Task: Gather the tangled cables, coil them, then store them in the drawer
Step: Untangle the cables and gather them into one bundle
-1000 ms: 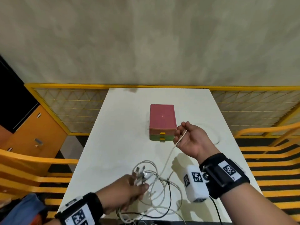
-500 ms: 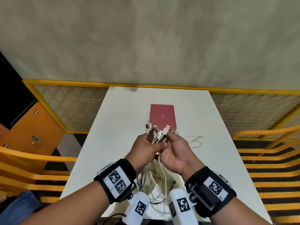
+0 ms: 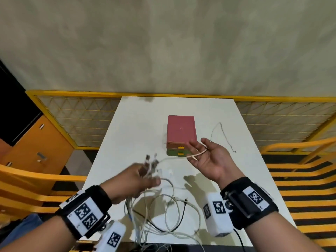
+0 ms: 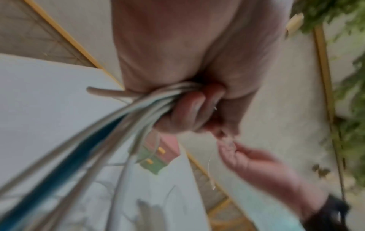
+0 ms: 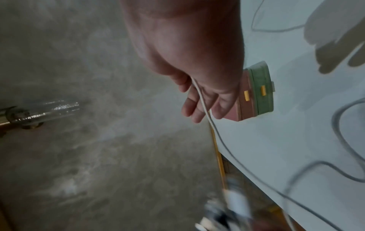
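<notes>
left hand (image 3: 134, 179) gripping cables (image 3: 163, 211) (plugs up)

Left hand (image 3: 134, 179) raised, fingers (image 4: 189, 109) curled tight, right hand (image 3: 209, 159) palm-up, fingers spread

Left hand (image 3: 134, 180), fingers curled, grips a bundle of white cables (image 3: 151, 166) with their plug ends fanned above the fist; the loose tangle hangs below it onto the white bench (image 3: 138, 128). Right hand (image 3: 209, 157), palm up with fingers extended, carries one thin white cable (image 3: 197, 154) across its fingers. Just beyond its fingertips stands a small pink-and-green plastic drawer box with yellow handles (image 3: 181, 132).
</notes>
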Demonstrator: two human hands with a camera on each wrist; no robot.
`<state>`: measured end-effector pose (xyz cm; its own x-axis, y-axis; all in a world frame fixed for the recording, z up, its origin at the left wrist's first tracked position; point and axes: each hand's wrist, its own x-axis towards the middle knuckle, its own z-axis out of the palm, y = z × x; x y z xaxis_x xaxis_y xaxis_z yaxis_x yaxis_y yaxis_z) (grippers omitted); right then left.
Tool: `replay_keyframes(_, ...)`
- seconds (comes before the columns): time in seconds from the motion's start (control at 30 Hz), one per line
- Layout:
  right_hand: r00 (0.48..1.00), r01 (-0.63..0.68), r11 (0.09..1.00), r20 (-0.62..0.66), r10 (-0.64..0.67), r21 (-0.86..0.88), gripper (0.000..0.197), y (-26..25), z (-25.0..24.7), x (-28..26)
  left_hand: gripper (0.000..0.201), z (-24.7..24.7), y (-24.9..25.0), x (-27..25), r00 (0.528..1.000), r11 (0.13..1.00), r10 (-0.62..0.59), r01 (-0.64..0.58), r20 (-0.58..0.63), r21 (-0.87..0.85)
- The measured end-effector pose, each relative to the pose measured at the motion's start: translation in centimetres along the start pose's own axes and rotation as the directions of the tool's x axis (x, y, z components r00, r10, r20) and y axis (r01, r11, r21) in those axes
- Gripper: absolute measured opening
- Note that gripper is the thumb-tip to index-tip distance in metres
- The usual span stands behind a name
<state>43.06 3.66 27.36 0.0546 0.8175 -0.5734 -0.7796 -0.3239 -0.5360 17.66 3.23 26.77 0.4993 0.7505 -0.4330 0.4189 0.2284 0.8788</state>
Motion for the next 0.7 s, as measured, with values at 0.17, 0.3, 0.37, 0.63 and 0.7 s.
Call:
replay_keyframes(0.17, 0.998, -0.017, 0.988, 0.054, 0.025, -0.154, 0.028, 2.4, 0.5, -0.1, 0.043, 2.1, 4.2, 2.7, 0.915, 0.858, 0.15, -0.309, -0.374, -0.41)
replay_keyframes(0.3, 0.998, 0.019, 0.983, 0.066, -0.007, -0.18, 0.027, 2.7, 0.7, -0.2, 0.039, 4.3, 5.9, 3.5, 0.88, 0.801, 0.225, -0.411, -0.418, -0.435)
replay_keyframes(0.37, 0.996, 0.023, 0.985, 0.083, -0.009, -0.171, 0.023, 3.1, 0.5, -0.3, 0.022, 5.3, 6.2, 3.7, 0.875, 0.832, 0.278, -0.425, -0.396, -0.357)
replay_keyframes(0.63, 0.975, -0.07, 0.99, 0.203, 0.094, -0.123, 0.034, 4.0, 1.3, -1.2, 0.019, 5.9, 3.7, 4.8, 0.917, 0.964, 0.24, -0.263, -0.318, -0.032)
replay_keyframes(0.7, 0.967, -0.117, 0.983, 0.21, 0.145, -0.14, 0.036, 4.0, 1.1, -1.1, 0.02, 5.8, 3.1, 4.6, 0.935, 0.974, 0.212, -0.225, -0.285, -0.012)
